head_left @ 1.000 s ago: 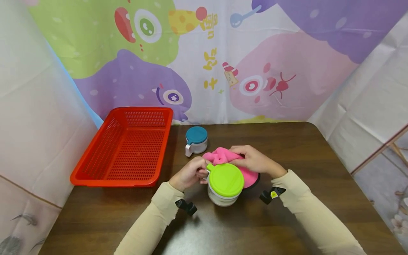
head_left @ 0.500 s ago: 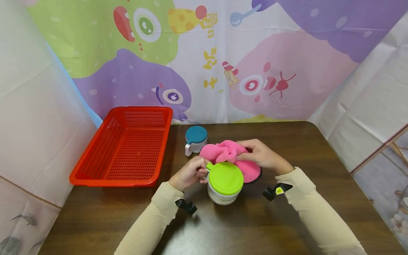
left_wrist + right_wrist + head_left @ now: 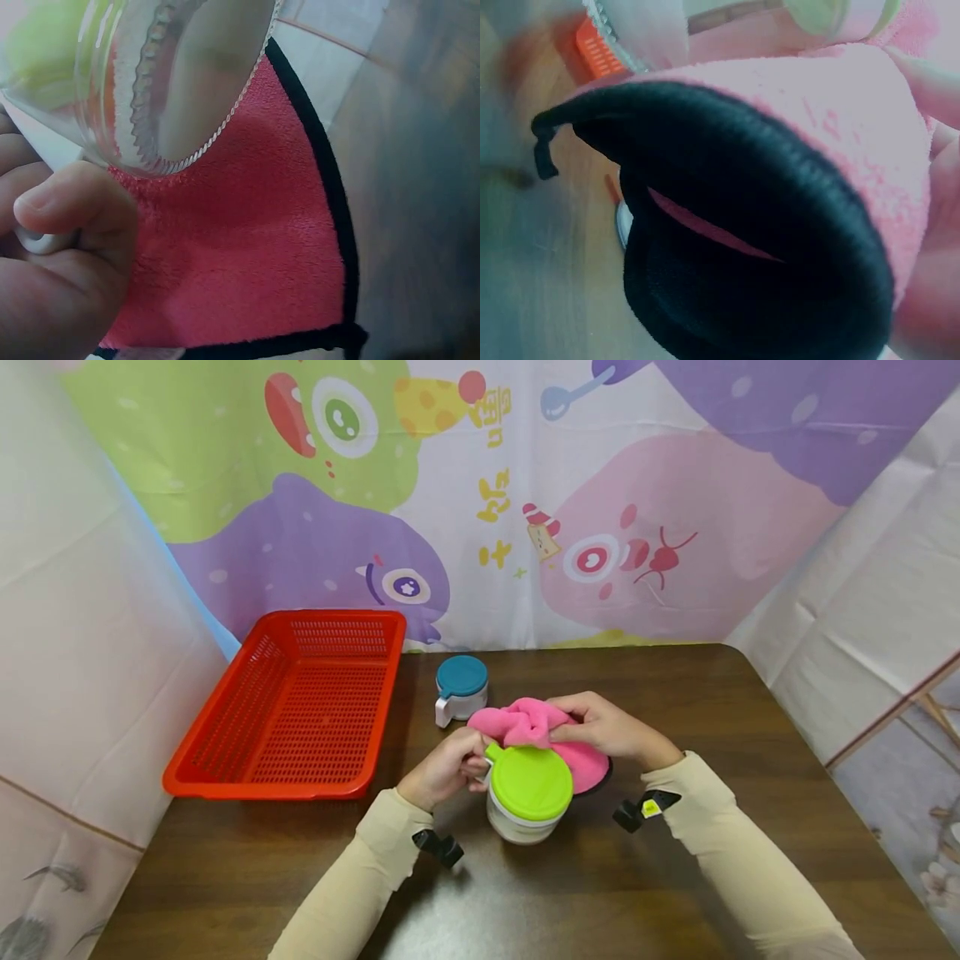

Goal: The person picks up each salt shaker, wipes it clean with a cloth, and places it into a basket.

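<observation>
My left hand (image 3: pixel 448 767) grips the handle of a clear seasoning jar (image 3: pixel 531 785) with a lime-green lid. The jar is tilted, its lid facing up toward the head camera. In the left wrist view the thumb (image 3: pixel 60 202) bends over the handle, and the ribbed base of the jar (image 3: pixel 206 82) shows. My right hand (image 3: pixel 611 731) holds a bunched pink cloth (image 3: pixel 588 766) against the jar's far side. Black edging runs along the cloth (image 3: pixel 840 112) in the right wrist view, where its fold hangs toward the camera. Some right fingers are hidden by the cloth.
A second jar (image 3: pixel 462 685) with a blue lid stands just behind the left hand. To the left sits a red perforated basket (image 3: pixel 281 791) on the brown wooden table (image 3: pixel 637 877). A cartoon-print curtain (image 3: pixel 480 602) hangs behind the table's back edge.
My right hand and the cloth shifted away from me and to the right, then came partly back toward the jar. The left hand and jar have stayed nearly still.
</observation>
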`<state>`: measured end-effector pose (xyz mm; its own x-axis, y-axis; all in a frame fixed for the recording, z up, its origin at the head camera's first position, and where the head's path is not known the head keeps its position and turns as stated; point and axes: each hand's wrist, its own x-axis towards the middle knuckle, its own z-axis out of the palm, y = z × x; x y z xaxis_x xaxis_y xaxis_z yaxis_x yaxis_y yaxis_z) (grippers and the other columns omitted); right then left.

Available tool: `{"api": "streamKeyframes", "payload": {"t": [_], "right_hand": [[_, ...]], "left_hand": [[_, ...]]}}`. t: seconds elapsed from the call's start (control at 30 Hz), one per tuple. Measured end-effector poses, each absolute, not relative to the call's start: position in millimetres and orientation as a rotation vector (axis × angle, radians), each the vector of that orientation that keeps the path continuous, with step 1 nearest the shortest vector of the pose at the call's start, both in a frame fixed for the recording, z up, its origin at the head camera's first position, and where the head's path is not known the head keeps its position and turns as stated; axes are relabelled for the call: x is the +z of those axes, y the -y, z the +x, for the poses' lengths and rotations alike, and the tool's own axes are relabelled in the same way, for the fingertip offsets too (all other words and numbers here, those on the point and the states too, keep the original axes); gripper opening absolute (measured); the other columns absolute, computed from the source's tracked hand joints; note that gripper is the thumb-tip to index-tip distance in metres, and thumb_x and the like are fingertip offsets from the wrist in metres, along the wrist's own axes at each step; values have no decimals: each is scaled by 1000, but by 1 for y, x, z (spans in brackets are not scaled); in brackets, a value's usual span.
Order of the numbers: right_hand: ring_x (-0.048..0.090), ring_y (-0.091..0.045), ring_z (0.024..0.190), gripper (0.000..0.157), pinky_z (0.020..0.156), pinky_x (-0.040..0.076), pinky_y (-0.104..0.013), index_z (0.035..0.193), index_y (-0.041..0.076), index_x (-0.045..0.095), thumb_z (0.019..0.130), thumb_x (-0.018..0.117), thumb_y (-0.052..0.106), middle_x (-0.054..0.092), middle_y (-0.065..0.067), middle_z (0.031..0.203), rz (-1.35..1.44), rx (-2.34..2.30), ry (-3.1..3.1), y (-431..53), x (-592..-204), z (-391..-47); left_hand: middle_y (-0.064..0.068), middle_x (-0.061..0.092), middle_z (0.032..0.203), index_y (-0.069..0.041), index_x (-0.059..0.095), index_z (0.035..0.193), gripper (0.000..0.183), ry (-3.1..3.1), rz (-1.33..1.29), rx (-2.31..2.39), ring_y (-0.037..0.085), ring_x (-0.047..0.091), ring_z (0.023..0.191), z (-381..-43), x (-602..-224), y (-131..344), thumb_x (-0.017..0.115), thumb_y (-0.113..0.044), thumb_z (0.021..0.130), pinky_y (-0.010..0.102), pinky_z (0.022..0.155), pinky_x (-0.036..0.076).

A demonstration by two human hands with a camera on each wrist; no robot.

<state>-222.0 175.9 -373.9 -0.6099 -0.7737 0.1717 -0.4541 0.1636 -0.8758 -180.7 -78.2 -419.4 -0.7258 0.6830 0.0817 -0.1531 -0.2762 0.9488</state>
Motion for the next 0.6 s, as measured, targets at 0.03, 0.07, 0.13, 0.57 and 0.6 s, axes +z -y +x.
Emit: {"api": "streamKeyframes", "payload": {"t": [0.03,0.07,0.13,0.57,0.6], "right_hand": [[62,-11,90,31,84,55,-24,119,-8,62,89,61,0,67,-3,102,-1170,-1414,-2136,-175,-374,-222],[62,-12,89,30,84,55,-25,118,-7,63,89,61,0,67,-5,102,-1167,-1403,-2143,-175,-374,-222],[61,-13,88,27,82,55,-25,115,-4,65,89,61,1,67,-9,100,-1159,-1380,-2150,-174,-373,-223],[56,-11,76,9,69,51,-23,95,-1,67,87,66,3,61,-7,85,-1102,-1359,-2150,-171,-378,-228],[56,-11,75,9,68,52,-23,95,-1,67,87,66,4,61,-7,85,-1099,-1364,-2142,-170,-379,-228]], "left_hand": [[-1,19,53,-16,29,55,28,-1435,666,2044,16,17,47,-181,-420,78,33,-11,82,22,46,30],[0,18,53,-15,29,55,28,-1433,668,2045,16,17,47,-180,-420,78,33,-11,83,22,46,29],[0,17,54,-14,28,55,29,-1419,673,2050,17,16,47,-181,-420,78,32,-11,83,22,46,29],[2,16,54,-14,27,54,29,-1390,700,2039,19,14,47,-181,-418,75,31,-10,83,22,44,27],[2,16,54,-14,27,54,29,-1394,698,2038,19,14,47,-181,-418,75,32,-11,82,22,44,27]]}}
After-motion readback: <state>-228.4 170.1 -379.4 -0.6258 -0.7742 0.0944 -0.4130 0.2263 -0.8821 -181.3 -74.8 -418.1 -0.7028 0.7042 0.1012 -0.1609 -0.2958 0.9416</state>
